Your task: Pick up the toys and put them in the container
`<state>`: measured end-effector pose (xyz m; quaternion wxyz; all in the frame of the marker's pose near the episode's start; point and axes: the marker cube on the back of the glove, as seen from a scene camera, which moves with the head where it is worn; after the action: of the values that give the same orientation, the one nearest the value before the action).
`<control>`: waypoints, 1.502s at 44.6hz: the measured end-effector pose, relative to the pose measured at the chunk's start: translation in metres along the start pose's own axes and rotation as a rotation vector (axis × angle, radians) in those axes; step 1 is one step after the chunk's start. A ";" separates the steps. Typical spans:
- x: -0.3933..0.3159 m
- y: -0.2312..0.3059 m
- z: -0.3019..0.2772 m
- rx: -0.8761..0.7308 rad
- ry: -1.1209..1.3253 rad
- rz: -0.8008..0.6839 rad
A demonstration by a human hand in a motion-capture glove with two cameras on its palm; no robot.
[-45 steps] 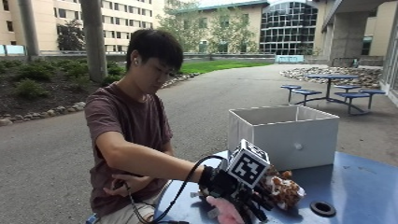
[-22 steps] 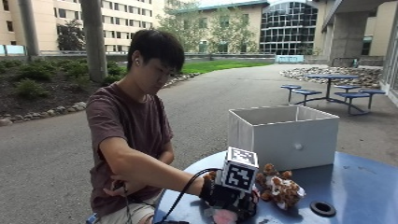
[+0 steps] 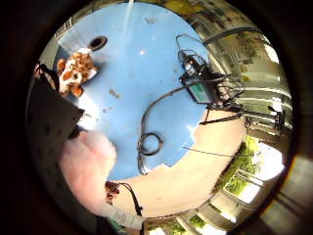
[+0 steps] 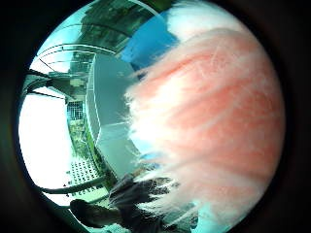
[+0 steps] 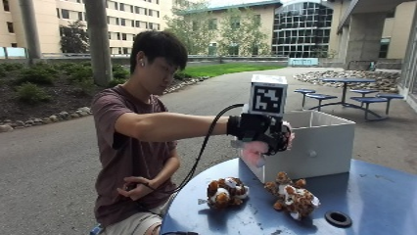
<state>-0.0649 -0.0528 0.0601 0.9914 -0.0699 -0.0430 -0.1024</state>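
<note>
Two brown plush toys (image 5: 291,197) lie on your table (image 5: 378,196); your right hand (image 5: 261,129) grips a pink toy (image 5: 255,151) beside the white container (image 5: 316,142).

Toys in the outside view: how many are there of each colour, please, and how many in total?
Pink plush toy, held above the table by the gloved right hand: 1
Brown-and-white plush toys on the blue table: 2, one nearer the person, one nearer the white container
Total: 3 toys
</note>
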 end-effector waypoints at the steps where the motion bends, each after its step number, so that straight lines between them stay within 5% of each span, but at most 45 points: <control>1: -0.007 0.000 -0.012 0.017 0.014 -0.002; 14: -0.115 -0.020 -0.113 0.183 0.168 0.072; 21: -0.220 -0.031 -0.107 0.181 0.079 -0.240; 37: -0.399 -0.062 -0.041 0.106 0.093 -0.468; 53: -0.420 -0.070 -0.003 -0.170 0.258 -0.456; 67: -0.280 -0.057 -0.055 -0.136 0.248 -0.323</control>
<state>-0.3460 -0.0612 -0.0145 0.9528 -0.1158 0.0757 -0.2704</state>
